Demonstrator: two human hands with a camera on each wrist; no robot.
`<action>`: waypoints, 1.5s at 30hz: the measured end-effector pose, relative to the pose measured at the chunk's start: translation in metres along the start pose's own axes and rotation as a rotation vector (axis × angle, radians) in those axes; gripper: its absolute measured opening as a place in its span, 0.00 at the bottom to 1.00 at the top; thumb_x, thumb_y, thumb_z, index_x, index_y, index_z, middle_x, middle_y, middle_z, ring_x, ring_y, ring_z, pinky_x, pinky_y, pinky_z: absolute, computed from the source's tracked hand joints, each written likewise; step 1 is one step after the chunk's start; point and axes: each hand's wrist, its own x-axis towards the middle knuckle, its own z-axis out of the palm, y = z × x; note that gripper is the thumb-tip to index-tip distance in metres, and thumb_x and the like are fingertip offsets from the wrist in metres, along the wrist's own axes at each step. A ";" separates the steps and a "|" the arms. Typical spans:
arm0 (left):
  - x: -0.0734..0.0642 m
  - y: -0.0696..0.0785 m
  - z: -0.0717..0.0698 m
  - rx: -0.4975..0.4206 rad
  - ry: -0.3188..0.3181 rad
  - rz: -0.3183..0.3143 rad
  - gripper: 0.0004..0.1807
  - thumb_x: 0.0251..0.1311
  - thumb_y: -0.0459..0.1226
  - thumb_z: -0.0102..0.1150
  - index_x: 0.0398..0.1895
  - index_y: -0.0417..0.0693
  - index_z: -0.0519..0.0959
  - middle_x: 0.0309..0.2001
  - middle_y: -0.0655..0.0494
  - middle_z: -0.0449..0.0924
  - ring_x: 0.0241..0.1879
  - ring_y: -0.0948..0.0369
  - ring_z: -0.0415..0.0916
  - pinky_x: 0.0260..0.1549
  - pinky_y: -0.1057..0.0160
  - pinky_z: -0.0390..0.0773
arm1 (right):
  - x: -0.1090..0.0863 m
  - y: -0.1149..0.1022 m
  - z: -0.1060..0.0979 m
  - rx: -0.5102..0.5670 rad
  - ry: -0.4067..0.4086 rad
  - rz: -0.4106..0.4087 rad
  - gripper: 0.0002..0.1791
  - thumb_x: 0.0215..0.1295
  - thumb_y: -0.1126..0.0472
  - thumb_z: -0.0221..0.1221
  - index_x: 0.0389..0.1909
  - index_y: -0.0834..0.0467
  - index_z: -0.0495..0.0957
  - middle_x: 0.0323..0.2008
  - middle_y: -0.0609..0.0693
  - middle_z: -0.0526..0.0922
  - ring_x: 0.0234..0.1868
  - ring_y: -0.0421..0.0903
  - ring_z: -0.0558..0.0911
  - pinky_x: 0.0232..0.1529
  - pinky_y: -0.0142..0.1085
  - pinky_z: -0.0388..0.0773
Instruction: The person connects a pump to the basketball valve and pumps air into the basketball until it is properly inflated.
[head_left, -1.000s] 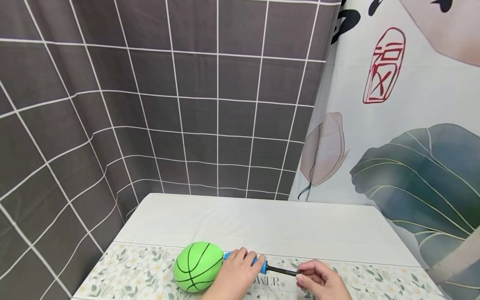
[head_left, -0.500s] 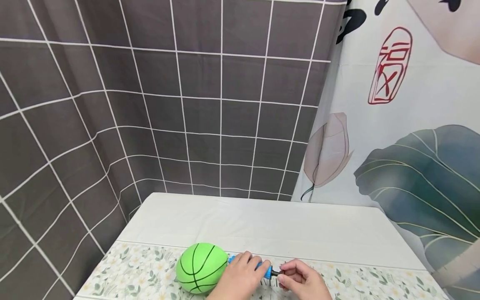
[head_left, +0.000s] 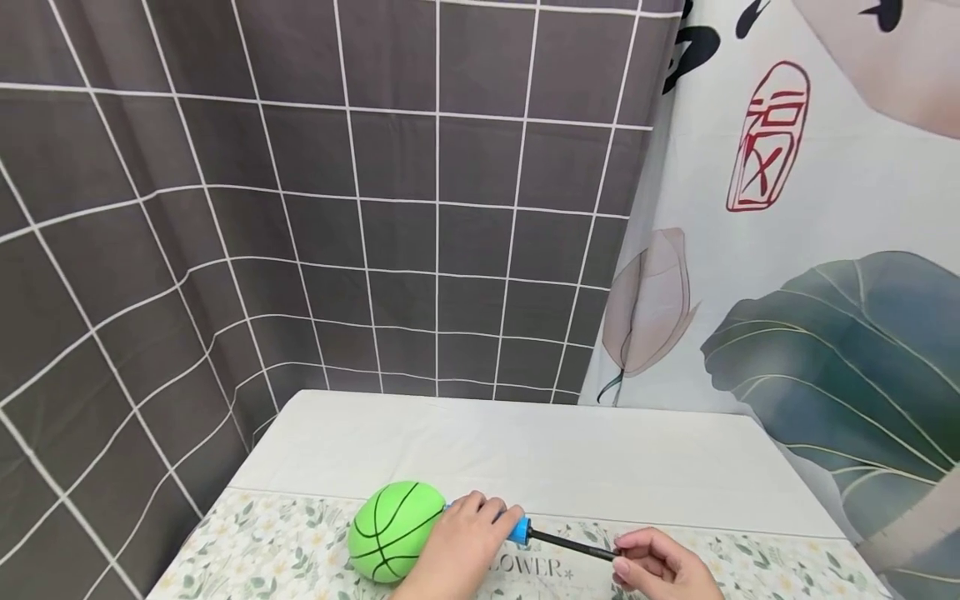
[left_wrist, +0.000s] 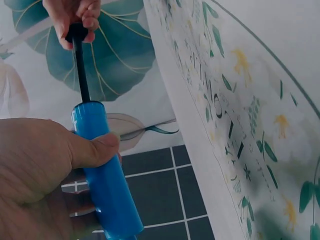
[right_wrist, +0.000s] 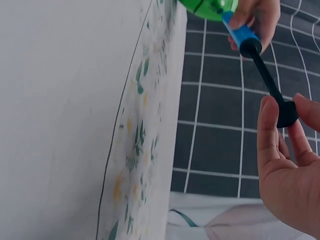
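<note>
A bright green ball (head_left: 393, 533) with black seam lines lies on the floral cloth in the head view, left of both hands. My left hand (head_left: 467, 540) grips the blue barrel (left_wrist: 107, 175) of a hand pump, thumb laid across it in the left wrist view. The barrel's far end meets the ball's right side. From its other end a long black rod (head_left: 570, 544) sticks out. My right hand (head_left: 666, 565) pinches the small black handle (right_wrist: 287, 114) at the rod's tip between thumb and fingers.
A table (head_left: 525, 458) with a white cover and a floral printed strip bears everything. Behind it hangs a dark gridded curtain (head_left: 480, 250). To the right is a white cloth (head_left: 697, 333) printed with leaves and a red seal.
My right hand pushed the rod left into the barrel half a second ago, and now it is drawn out to the right again. My left hand keeps its grip beside the ball.
</note>
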 end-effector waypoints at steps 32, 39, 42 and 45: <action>-0.003 0.003 0.009 -0.035 0.106 0.066 0.26 0.56 0.36 0.71 0.59 0.57 0.78 0.45 0.62 0.81 0.42 0.63 0.75 0.44 0.66 0.81 | 0.004 -0.004 0.034 0.009 -0.051 -0.078 0.28 0.60 0.55 0.71 0.52 0.72 0.76 0.36 0.54 0.85 0.35 0.49 0.86 0.39 0.41 0.86; -0.001 0.001 0.003 -0.038 0.064 0.017 0.27 0.55 0.34 0.70 0.60 0.57 0.79 0.47 0.62 0.81 0.43 0.62 0.75 0.47 0.64 0.81 | -0.002 0.000 0.007 -0.009 0.075 -0.008 0.28 0.57 0.57 0.72 0.54 0.70 0.78 0.38 0.57 0.85 0.39 0.52 0.87 0.41 0.41 0.86; -0.002 0.002 0.000 -0.044 0.054 0.019 0.28 0.54 0.34 0.72 0.60 0.57 0.78 0.47 0.63 0.81 0.44 0.62 0.75 0.47 0.64 0.81 | -0.005 0.002 -0.002 -0.010 0.068 -0.001 0.29 0.58 0.56 0.71 0.54 0.70 0.78 0.37 0.57 0.85 0.38 0.51 0.87 0.39 0.40 0.86; -0.002 0.002 -0.001 -0.036 0.069 0.029 0.29 0.52 0.34 0.73 0.59 0.57 0.78 0.47 0.63 0.81 0.43 0.63 0.76 0.47 0.64 0.82 | -0.006 0.004 -0.007 0.004 0.043 -0.013 0.28 0.59 0.56 0.71 0.55 0.70 0.78 0.38 0.57 0.85 0.38 0.50 0.87 0.39 0.40 0.86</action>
